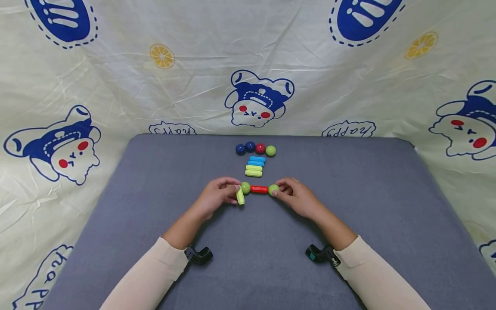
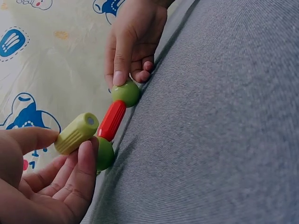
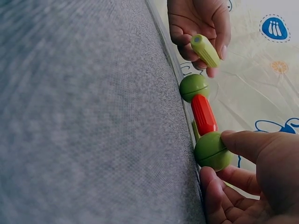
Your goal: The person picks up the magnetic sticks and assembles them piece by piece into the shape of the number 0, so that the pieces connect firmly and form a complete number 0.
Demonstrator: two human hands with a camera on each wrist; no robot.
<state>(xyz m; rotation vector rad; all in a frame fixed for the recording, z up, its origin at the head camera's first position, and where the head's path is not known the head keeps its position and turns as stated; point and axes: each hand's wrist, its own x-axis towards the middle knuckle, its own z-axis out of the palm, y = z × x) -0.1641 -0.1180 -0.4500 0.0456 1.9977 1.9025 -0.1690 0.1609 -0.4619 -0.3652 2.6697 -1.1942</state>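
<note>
A red ribbed rod (image 1: 259,189) joins two green balls end to end, lying across the table in front of the person. My left hand (image 1: 220,196) pinches a yellow-green ribbed rod (image 2: 77,133) between thumb and fingers, its round grey end tip showing. That hand's fingertips are right beside the left green ball (image 3: 194,87). With thumb and fingers my right hand (image 1: 297,198) grips the right green ball (image 3: 213,151). In the head view the yellow-green rod slants down toward the person.
Beyond the hands lie two yellow rods (image 1: 253,171) and two blue rods (image 1: 256,161), stacked in a column. Behind them is a row of balls: two dark blue balls (image 1: 246,147), a red ball (image 1: 260,148) and a green ball (image 1: 271,150). A patterned cloth (image 1: 193,94) hangs behind the grey table (image 1: 368,193).
</note>
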